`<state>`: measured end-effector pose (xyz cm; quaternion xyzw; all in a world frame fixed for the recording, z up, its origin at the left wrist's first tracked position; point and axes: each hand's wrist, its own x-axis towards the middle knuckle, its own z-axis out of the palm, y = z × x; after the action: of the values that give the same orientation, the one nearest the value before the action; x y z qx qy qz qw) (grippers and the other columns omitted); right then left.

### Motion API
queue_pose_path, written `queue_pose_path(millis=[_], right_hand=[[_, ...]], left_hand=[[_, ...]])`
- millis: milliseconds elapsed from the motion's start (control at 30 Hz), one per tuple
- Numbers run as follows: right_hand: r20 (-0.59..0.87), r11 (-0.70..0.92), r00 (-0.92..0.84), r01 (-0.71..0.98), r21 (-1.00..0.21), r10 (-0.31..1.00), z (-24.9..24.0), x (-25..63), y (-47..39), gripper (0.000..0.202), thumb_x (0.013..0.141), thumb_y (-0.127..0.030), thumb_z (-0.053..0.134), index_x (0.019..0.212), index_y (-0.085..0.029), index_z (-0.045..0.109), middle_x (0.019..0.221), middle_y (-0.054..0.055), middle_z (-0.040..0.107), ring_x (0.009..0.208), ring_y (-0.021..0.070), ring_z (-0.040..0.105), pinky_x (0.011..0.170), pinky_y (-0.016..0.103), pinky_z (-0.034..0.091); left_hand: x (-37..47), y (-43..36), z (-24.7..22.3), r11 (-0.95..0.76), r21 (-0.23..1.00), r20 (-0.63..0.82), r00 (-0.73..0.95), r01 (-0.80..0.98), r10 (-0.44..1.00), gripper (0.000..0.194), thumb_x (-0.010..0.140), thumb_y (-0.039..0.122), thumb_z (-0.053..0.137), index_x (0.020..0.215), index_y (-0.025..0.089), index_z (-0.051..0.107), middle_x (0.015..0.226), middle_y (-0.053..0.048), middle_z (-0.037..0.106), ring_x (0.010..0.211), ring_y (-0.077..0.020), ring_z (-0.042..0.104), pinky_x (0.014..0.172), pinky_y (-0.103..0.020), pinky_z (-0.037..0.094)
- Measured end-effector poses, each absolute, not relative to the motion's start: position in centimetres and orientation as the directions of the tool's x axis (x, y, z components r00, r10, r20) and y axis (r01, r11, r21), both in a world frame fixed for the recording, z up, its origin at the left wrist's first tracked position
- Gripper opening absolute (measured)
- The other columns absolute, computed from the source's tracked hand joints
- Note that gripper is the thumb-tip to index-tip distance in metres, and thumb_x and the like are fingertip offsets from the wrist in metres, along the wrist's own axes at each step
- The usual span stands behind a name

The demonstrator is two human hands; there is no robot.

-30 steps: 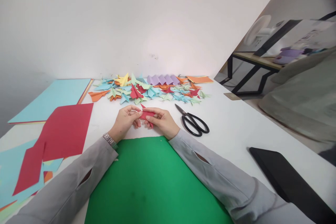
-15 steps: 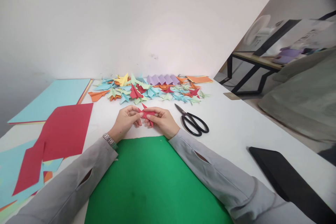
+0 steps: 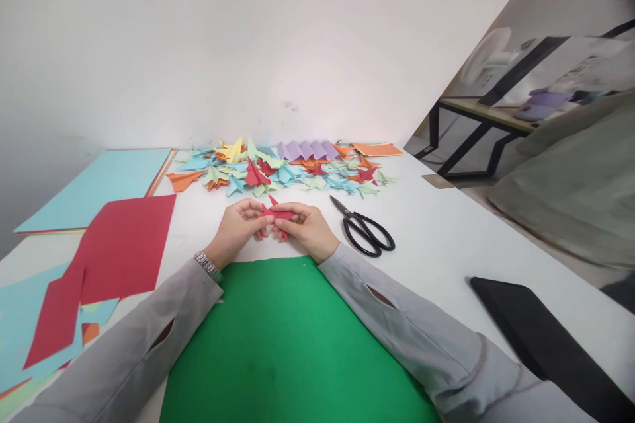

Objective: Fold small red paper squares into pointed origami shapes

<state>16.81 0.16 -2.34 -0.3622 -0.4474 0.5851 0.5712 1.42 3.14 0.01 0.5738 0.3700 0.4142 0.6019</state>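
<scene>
Between my two hands is a small red folded paper star [image 3: 280, 215], its points poking out past my fingers. My left hand [image 3: 240, 223] pinches its left side with thumb and fingers. On the other side, my right hand [image 3: 308, 228] grips it, thumb near the middle; the fingers hide part of the folds. Both hands hover just beyond the far edge of a green mat [image 3: 292, 337]. Black-handled scissors [image 3: 364, 226] lie to the right of my right hand, blades slightly apart.
Along the wall lies a pile of colourful folded paper shapes [image 3: 286, 174], with a purple pleated strip [image 3: 307, 151]. Red paper [image 3: 126, 248] and blue sheets [image 3: 104, 182] spread at left. An orange paper stack [image 3: 378, 149] sits far right; a black tablet-like object [image 3: 540, 337] lies nearer.
My right thumb has shifted slightly left and down on the red paper star. Otherwise my hands and the things on the table stay where they were.
</scene>
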Motion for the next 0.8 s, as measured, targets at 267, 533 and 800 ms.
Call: queue_pose_path(millis=[267,533,800], right_hand=[[0.107,0.075,-0.092,-0.299,-0.951,0.99,-2.27,16.7,-0.03,0.038,0.058,-0.029,0.081,0.09,-0.015,0.067,0.058,0.0,0.069,0.046,0.0103,0.059,0.046,0.024,0.046],[0.109,0.077,-0.102,-0.276,-0.958,0.989,-2.23,16.82,0.0,0.038,0.057,-0.024,0.081,0.091,-0.015,0.068,0.058,0.0,0.068,0.049,0.0122,0.06,0.049,0.025,0.047],[0.125,0.071,-0.129,-0.356,-0.932,0.984,-2.28,16.84,0.1,0.041,0.057,-0.029,0.083,0.093,-0.016,0.069,0.061,0.001,0.069,0.051,0.0117,0.06,0.052,0.026,0.047]], left_hand=[[1.44,3.17,0.16,0.012,0.999,0.005,0.369,-0.044,0.929,0.042,0.051,0.024,0.083,0.079,0.014,0.053,0.049,0.004,0.058,0.038,-0.0081,0.051,0.039,-0.019,0.039],[1.46,3.27,0.24,0.036,0.998,-0.015,0.408,-0.044,0.913,0.044,0.05,0.026,0.084,0.08,0.014,0.054,0.045,0.007,0.053,0.033,-0.0049,0.041,0.034,-0.017,0.031],[1.24,3.69,0.11,0.098,0.99,-0.043,0.456,-0.098,0.889,0.044,0.053,0.031,0.083,0.085,0.013,0.058,0.04,0.009,0.048,0.03,-0.0043,0.036,0.033,-0.018,0.032]])
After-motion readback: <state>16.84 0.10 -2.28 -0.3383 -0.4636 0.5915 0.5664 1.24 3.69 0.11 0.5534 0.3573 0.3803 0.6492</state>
